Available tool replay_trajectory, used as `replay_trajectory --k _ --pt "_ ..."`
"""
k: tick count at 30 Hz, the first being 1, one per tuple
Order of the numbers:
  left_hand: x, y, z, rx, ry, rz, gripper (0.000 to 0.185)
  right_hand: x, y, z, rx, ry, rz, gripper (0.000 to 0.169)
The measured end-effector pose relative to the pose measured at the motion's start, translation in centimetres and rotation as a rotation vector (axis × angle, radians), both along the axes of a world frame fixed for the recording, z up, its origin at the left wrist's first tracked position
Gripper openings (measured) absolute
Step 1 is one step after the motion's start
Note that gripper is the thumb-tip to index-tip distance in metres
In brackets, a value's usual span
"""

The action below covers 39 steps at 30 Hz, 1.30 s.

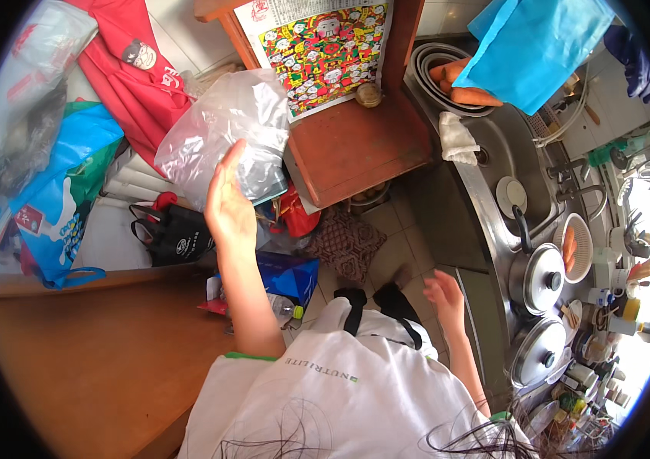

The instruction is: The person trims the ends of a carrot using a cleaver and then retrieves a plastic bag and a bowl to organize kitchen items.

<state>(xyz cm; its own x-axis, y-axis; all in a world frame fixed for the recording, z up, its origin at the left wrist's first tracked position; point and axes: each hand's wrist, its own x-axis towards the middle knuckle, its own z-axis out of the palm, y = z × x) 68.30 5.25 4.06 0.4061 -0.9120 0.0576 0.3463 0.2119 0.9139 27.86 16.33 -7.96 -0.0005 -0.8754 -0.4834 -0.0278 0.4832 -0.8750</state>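
Observation:
My left hand [230, 201] is raised with the palm turned sideways, in front of a clear plastic bag [187, 155]; whether it touches the bag I cannot tell, and nothing shows held in it. Low beside my body, near the grey cabinet front, my right hand [445, 295] is empty with its fingers apart. Ahead stands a reddish-brown wooden cabinet [359, 143] with a colourful printed sheet [331, 57] on it and a small round brownish object [368, 95] at the sheet's lower corner.
To the right, a steel sink [494, 132] holds a strainer-like disc; stacked bowls [417, 63] with carrots [468, 96] sit beyond it. Two lidded pots [537, 278] stand along the counter. A wooden table [101, 344] lies left, near shopping bags [90, 143]. A patterned cushion [348, 244] and blue box [290, 275] are on the floor.

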Motion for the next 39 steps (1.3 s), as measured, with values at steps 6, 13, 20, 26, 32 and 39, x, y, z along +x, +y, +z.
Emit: replay_trajectory --k 6,13,20,26,32,39 --pt "-3.3 3.9 5.5 -0.232 0.596 -0.302 0.066 6.5 -7.2 5.7 -0.266 -0.109 0.1 0.038" --pt "-8.6 6.7 8.4 -0.327 0.813 -0.482 0.064 7.6 -9.8 12.8 -0.281 -0.455 0.242 0.098" --pt "-12.5 8.8 9.5 -0.166 0.232 -0.24 0.068 3.6 -10.3 14.4 -0.188 -0.488 0.025 0.022" --pt "-14.6 9.4 7.8 0.122 -0.235 0.291 0.014 -2.6 -11.4 16.9 -0.247 -0.534 -0.025 0.022" --pt "-15.7 9.5 7.8 0.122 -0.05 0.442 0.01 -7.7 -13.6 15.4 -0.207 -0.578 -0.112 0.015" --pt "-15.3 9.5 5.2 0.209 0.083 0.54 0.011 -11.0 -15.5 11.5 -0.017 -0.55 -0.022 0.02"
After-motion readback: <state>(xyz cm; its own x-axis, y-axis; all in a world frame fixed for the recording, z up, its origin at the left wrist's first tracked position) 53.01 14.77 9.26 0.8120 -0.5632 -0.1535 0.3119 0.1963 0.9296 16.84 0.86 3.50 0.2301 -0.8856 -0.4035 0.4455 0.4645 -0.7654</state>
